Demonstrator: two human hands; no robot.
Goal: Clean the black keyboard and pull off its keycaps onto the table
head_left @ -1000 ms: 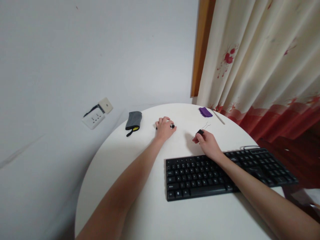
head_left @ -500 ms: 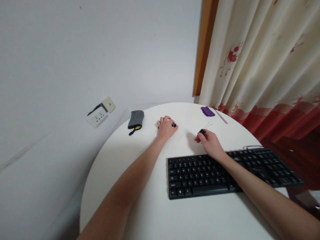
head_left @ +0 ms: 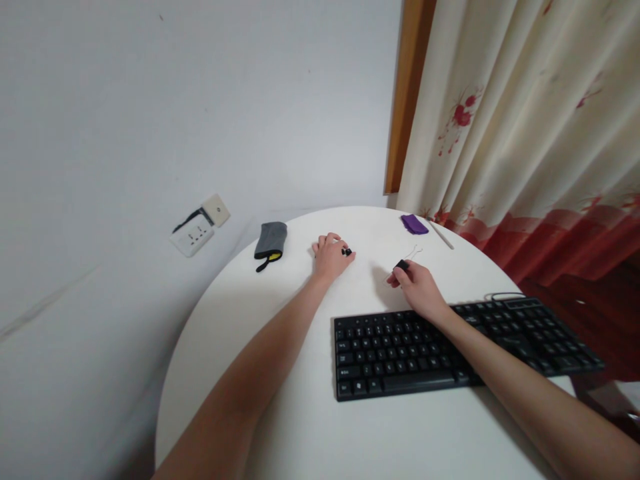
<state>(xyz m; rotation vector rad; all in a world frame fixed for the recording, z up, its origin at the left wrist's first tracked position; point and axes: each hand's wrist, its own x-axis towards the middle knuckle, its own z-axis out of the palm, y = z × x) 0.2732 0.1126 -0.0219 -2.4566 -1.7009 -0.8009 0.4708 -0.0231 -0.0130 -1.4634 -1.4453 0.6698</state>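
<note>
My left hand rests on the white table, fingers spread and arched. Small black pieces, which look like keycaps, show between its thumb and index finger; the palm hides whatever else is beneath. My right hand is closed on a wire keycap puller with a black body. Thin hooked wires stick out past the fingers, held just above the table. Under my right wrist lies a black keyboard, partly covered by the forearm.
A grey pouch with yellow lining and a black loop lies at the far left. Toward the far right are a folded purple cloth and a pale stick. The wall and curtain border the table.
Both hands keep nearly the same pose and place. The view has shifted very slightly.
</note>
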